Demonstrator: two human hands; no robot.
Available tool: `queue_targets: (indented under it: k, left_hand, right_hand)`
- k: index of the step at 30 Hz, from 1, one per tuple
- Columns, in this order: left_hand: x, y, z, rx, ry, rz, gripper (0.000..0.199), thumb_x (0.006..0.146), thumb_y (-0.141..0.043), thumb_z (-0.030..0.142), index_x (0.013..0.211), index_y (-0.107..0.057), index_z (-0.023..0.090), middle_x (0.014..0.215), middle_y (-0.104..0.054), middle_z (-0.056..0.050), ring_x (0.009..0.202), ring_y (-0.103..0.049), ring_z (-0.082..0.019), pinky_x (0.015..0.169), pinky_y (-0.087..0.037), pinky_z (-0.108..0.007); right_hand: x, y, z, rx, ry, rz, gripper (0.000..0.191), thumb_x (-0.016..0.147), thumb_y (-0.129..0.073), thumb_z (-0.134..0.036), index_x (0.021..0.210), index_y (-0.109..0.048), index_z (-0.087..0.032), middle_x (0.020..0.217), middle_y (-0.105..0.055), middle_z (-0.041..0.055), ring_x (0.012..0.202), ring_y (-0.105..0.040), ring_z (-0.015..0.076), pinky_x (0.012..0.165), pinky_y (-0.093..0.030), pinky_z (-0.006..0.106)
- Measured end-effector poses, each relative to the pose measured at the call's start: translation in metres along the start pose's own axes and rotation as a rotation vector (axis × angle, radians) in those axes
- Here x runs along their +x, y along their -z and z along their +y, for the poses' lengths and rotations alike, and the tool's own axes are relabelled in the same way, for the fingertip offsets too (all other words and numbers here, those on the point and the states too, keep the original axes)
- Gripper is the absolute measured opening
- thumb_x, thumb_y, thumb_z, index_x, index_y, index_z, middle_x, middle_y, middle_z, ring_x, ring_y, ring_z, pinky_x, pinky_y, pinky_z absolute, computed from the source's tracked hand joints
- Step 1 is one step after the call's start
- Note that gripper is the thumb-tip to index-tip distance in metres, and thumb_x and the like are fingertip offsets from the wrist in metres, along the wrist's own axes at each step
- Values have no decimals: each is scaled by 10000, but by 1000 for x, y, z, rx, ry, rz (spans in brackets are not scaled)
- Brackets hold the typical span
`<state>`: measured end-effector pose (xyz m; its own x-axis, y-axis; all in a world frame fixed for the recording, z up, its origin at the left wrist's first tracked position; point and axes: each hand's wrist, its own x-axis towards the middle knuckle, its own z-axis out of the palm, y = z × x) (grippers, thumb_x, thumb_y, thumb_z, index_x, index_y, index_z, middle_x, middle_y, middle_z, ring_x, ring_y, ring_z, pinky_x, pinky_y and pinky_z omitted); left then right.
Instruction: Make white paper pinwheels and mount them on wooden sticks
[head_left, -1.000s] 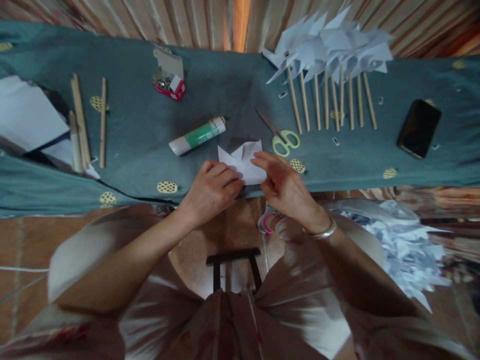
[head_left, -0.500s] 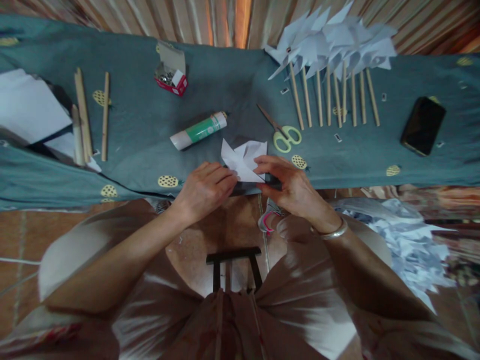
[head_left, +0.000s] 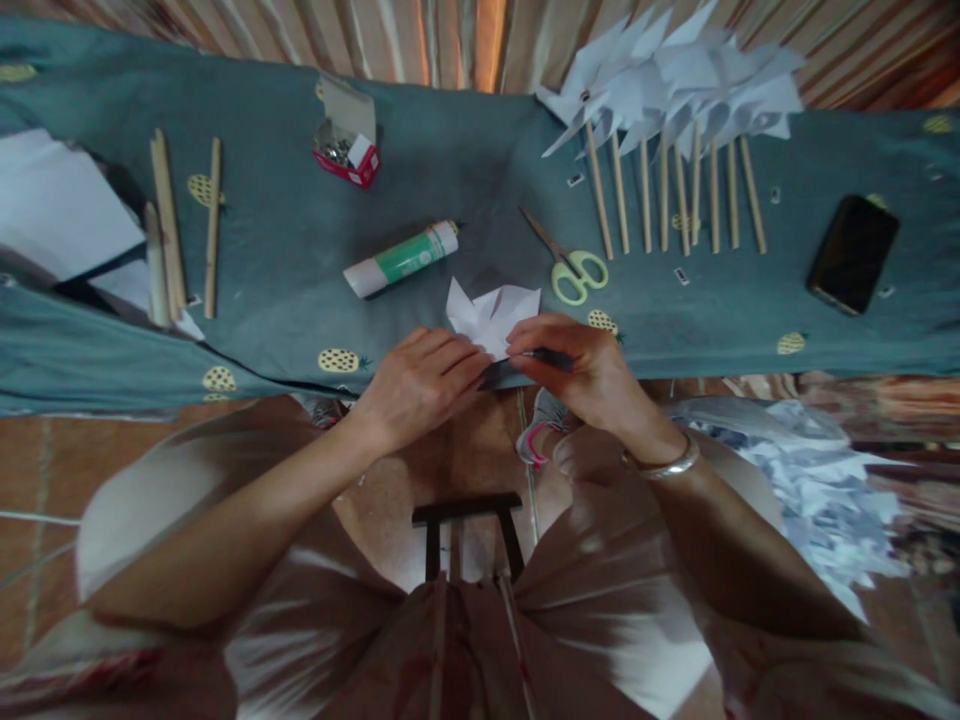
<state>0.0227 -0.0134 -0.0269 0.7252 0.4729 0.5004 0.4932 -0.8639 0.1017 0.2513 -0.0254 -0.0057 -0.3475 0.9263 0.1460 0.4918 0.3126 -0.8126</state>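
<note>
White paper point(head_left: 491, 308), folded, points sticking up at far side, sits at near edge of the table point(head_left: 285, 250), between both hands, in front of glue point(head_left: 401, 260) and scissors point(head_left: 568, 258).

Left hand point(head_left: 426, 385): fingers bent, close together, pinching near left part of paper; thumb mostly hidden under fingers. Right hand point(head_left: 577, 365): thumb and index nearly meet, pinching near right corner of paper; other fingers curled, partly hidden. Exact contact on right too small to tell. Bracelet point(head_left: 664, 462) on right wrist.

Glue: white tube, green label, lying at a slant, cap end toward the left, apart from paper. Scissors: light green handles, just right of paper, blades pointing away and left, touched by neither hand.

Box point(head_left: 367, 165): red, lid up, small metal bits point(head_left: 337, 150) inside, beyond glue. Pinwheels point(head_left: 667, 85): white, overlapping in a row at far right edge, wooden handles point(head_left: 645, 195) pointing toward person. Phone point(head_left: 853, 255): dark, far right, lying flat. Sticks point(head_left: 172, 235): a few side by side on the left, one more point(head_left: 213, 230) just apart. Sheets point(head_left: 60, 210): white, piled at far left.

Cloth is teal, pineapple print. Curtain point(head_left: 375, 40) behind. Lots of white paper pieces point(head_left: 825, 505) low on the right, below table level.
</note>
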Motion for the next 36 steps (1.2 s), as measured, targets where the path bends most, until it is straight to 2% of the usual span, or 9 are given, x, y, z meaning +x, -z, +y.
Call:
queue_targets:
  k: [3,6,11,17,24,31,36]
  left_hand:
    - [-1,-2,3,-27,-6,-2,193,975,-539,195,1116,-651,124,985,-749,-95,878,-663,-199,744,-499,-324]
    - [-1,-3,6,-45,12,-47,219,990,-498,173,1157,-636,142,1002,-750,-93,898,-668,-199,756,-504,-330]
    - [-1,0,6,-36,-10,-51,197,987,-499,159,1114,-649,149,1016,-752,-86,890,-674,-194,742,-510,-323]
    - [-4,-2,6,-68,-11,-99,190,983,-508,159,1076,-673,166,1057,-744,-84,960,-665,-204,789,-540,-338]
    - [-2,-3,6,-98,34,-79,200,978,-508,164,1031,-699,136,993,-738,-94,923,-661,-202,821,-572,-331]
    - [-2,-4,5,-173,106,-115,232,991,-496,204,1043,-715,149,1006,-736,-95,936,-663,-192,838,-575,-324]
    - [-2,-4,4,-224,136,-94,219,986,-510,210,1056,-709,151,1012,-736,-89,925,-662,-192,827,-575,-324]
  right_hand:
    - [1,-1,-2,-6,-31,-27,103,872,-620,-197,838,-718,-204,856,-725,19,842,-673,180,809,-510,328]
    - [1,-2,-3,1,-97,-37,100,857,-625,-203,867,-725,-196,853,-729,18,796,-663,165,756,-497,299]
    - [2,-2,-1,-3,-140,-32,146,827,-611,-179,906,-734,-189,823,-735,5,733,-649,147,707,-487,273]
    - [6,-6,-1,-12,-169,-14,157,826,-601,-203,907,-734,-187,818,-744,14,741,-662,156,687,-495,271]
    - [13,-17,-2,-21,-200,102,127,808,-625,-216,887,-719,-185,785,-731,11,725,-667,153,712,-526,282]
    - [15,-18,-2,-31,-181,109,136,795,-620,-214,893,-710,-182,798,-730,13,723,-660,149,707,-530,284]
    - [16,-20,-4,-38,-233,141,103,782,-622,-205,843,-702,-184,734,-708,1,676,-640,138,671,-513,271]
